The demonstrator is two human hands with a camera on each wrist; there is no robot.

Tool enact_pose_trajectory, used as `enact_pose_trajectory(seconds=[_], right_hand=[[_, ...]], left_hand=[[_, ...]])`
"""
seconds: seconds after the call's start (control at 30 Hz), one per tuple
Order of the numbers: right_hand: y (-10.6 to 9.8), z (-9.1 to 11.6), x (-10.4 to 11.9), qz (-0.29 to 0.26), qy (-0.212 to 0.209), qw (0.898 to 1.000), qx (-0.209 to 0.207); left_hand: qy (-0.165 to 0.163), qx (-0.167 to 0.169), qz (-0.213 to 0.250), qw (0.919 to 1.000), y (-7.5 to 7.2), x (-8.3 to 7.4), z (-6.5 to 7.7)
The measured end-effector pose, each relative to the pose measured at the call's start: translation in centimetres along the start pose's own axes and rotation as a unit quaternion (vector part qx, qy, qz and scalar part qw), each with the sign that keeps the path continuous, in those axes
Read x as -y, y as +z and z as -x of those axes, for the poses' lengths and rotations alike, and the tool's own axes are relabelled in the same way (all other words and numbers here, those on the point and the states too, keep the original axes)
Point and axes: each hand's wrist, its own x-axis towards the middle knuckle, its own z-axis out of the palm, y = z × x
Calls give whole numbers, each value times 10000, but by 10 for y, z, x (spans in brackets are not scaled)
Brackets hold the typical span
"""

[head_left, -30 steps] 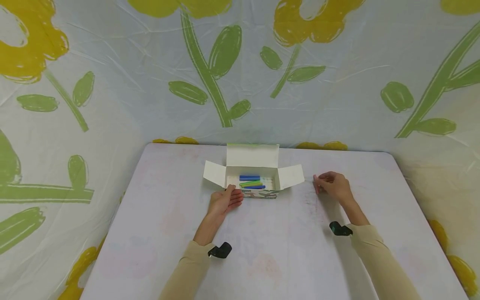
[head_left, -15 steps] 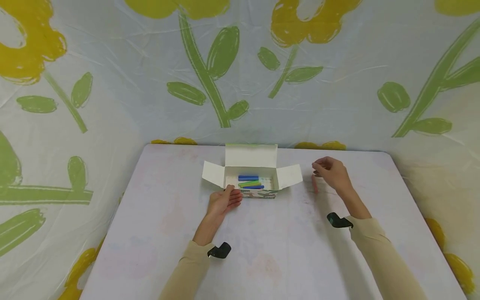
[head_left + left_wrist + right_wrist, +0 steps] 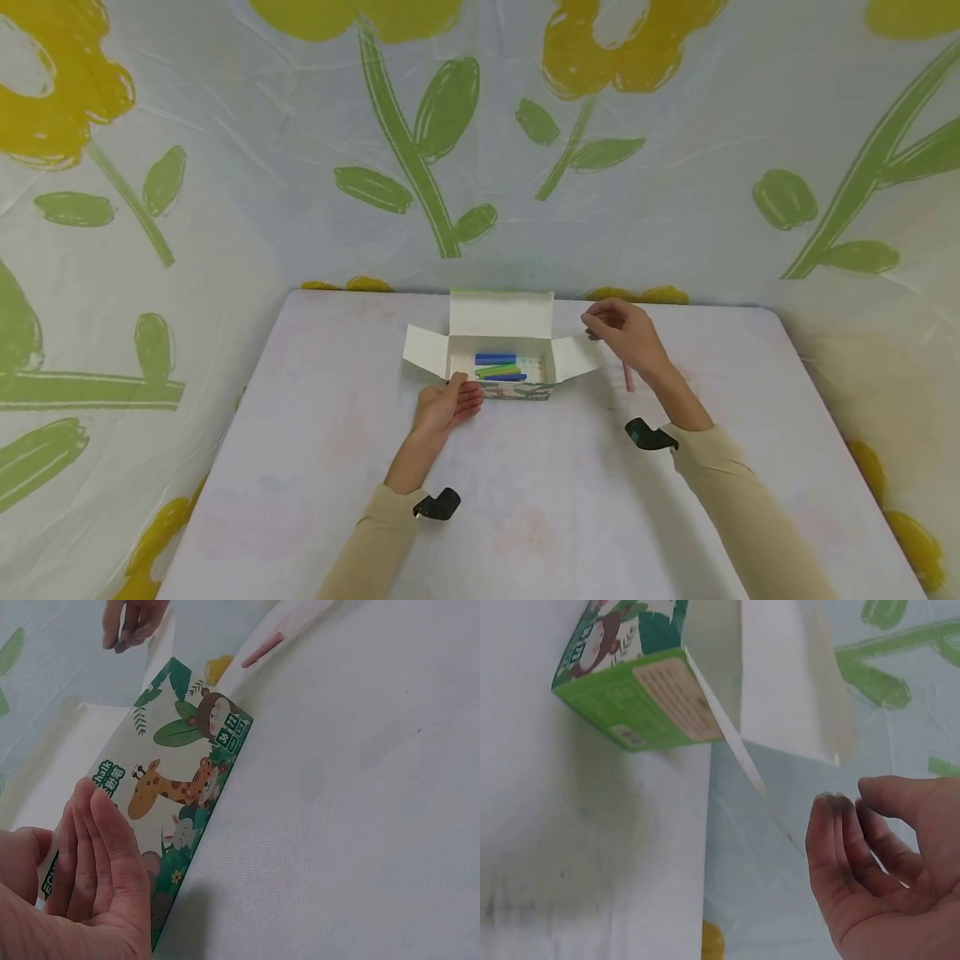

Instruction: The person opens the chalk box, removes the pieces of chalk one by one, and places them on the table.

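An open-topped cardboard chalk box (image 3: 517, 390) stands on the table with its lid and side flaps spread. Blue chalk sticks (image 3: 495, 359) and green ones (image 3: 497, 369) lie inside it. My left hand (image 3: 442, 407) holds the front wall at its left end, thumb at the rim and fingers along the printed outer face (image 3: 176, 787). Over the right flap (image 3: 576, 357) hovers my right hand (image 3: 626, 332); in the right wrist view its fingers are loosely bent, thumb apart, with nothing between them. A pink chalk stick (image 3: 628, 377) lies on the table below that hand.
The pale table (image 3: 525, 492) carries faint colour smudges. Behind it and at both sides hangs a wrinkled sheet (image 3: 300, 125) printed with flowers. The raised lid (image 3: 502, 314) stands near the table's back edge.
My right hand has left the pink chalk stick on the table, risen, and moved left to the box's right flap. The left hand stays at the box.
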Motion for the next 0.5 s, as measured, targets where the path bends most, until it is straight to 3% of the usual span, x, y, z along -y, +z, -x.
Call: enact_pose_trajectory(seconds=[0.23,0.5], right_hand=[[28,-11,9,158,-581,9977,300],[59,-18,12,451,-884,9915,838]], left_hand=[[4,3,28,10000,-1,1,-1],[6,57,9,10000,-3,2,-2]])
